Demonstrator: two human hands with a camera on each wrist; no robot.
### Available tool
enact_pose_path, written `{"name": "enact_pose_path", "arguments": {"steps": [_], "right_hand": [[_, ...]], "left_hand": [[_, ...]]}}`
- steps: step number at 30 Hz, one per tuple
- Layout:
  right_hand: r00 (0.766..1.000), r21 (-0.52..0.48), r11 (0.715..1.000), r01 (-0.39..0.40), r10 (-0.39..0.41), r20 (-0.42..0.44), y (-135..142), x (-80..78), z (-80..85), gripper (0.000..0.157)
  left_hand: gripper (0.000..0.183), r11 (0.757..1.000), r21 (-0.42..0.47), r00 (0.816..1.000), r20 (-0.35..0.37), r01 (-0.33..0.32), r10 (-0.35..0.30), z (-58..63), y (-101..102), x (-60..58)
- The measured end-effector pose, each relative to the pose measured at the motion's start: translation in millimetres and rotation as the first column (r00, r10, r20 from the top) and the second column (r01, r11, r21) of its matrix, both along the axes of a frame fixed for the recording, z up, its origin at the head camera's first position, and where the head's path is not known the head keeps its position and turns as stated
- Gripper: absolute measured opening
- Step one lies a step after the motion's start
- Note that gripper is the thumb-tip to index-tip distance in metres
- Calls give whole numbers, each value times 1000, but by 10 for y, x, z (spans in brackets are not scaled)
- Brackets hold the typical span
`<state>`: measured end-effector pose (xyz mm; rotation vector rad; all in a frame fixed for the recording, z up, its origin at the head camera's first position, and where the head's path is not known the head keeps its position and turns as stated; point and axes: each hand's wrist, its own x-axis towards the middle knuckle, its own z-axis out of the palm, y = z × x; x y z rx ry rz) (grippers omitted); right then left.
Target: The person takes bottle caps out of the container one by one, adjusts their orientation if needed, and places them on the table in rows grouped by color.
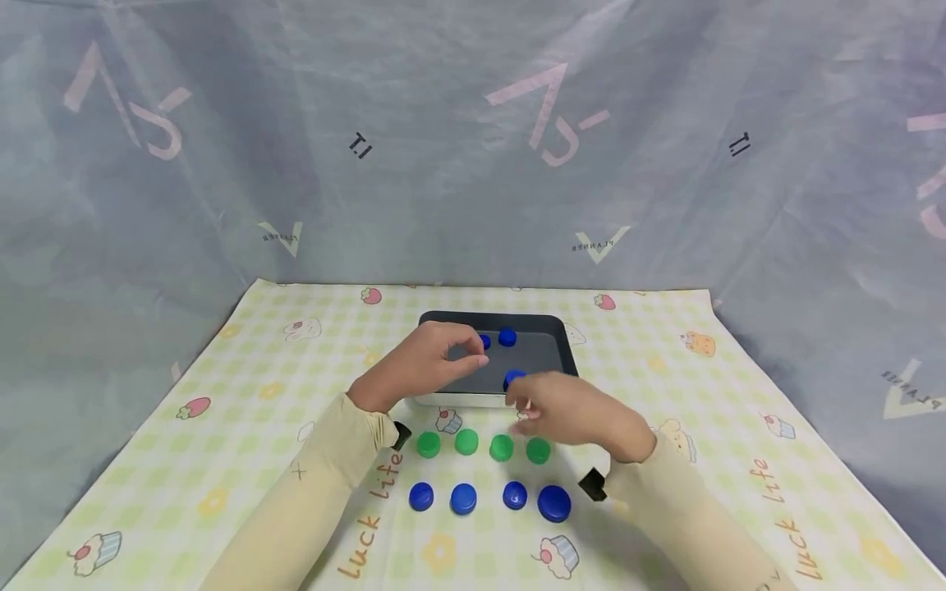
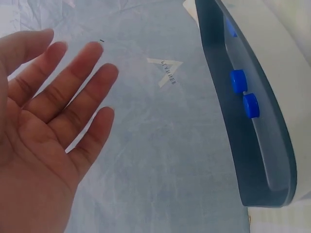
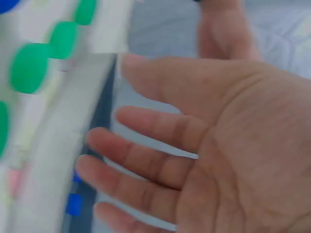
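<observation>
My left hand (image 1: 421, 365) hovers over the left part of a dark-grey, white-sided tray (image 1: 497, 399), its fingers bent loosely and holding nothing. The left wrist view shows the palm with fingers apart. Inside the tray lie blue bottle caps (image 1: 507, 337), two at the back and one near the front. My right hand (image 1: 569, 410) is by the tray's front right edge, overlapping the front blue cap (image 1: 513, 377) in the head view. Its fingers are relaxed and hold nothing in the right wrist view, where the picture is blurred.
Nearer than the tray, a row of several green bottle caps (image 1: 466, 442) lies on the checked tablecloth (image 1: 296, 369). A second row of several blue bottle caps (image 1: 463, 499) lies in front of those. A grey curtain (image 1: 458, 164) hangs behind the table.
</observation>
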<state>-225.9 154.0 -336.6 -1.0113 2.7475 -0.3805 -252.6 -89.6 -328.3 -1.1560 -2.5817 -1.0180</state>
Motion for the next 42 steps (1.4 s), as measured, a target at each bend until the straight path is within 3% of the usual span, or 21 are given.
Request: {"name": "enact_pose_path", "arguments": {"steps": [5,11,17,23,29,35,42], "right_hand": [[995,-81,997,13,-21,-99,-97,-277,106,22],[989,-104,988,117,-126,-84,-139,-587,-134,25],[981,-120,975,187,-192,-31,-99,-681,-354,29],[967,-133,958,256,-251,50,-66,-790,-470,26],[956,-150,944,293,-287,59,-42,-822,-550,24],[956,-168,942,292,-288,48,-4,-843,-563,20],[962,-228,935,271,-268,47,61,-839,-446,20]], "left_hand": [[9,1000,3,1000,14,-2,2,24,-42,-18],[9,1000,-4,1000,8,-13,13,26,-80,-32],[9,1000,-23,1000,16,-4,4,37,-56,-65],[9,999,-26,999,41,-23,24,24,-55,-58],[8,1000,-11,998,60,-17,18,1,-55,-44],[9,999,-21,997,75,-31,32,-2,-39,-33],[11,999,-34,997,68,-31,33,-6,-34,-26]]}}
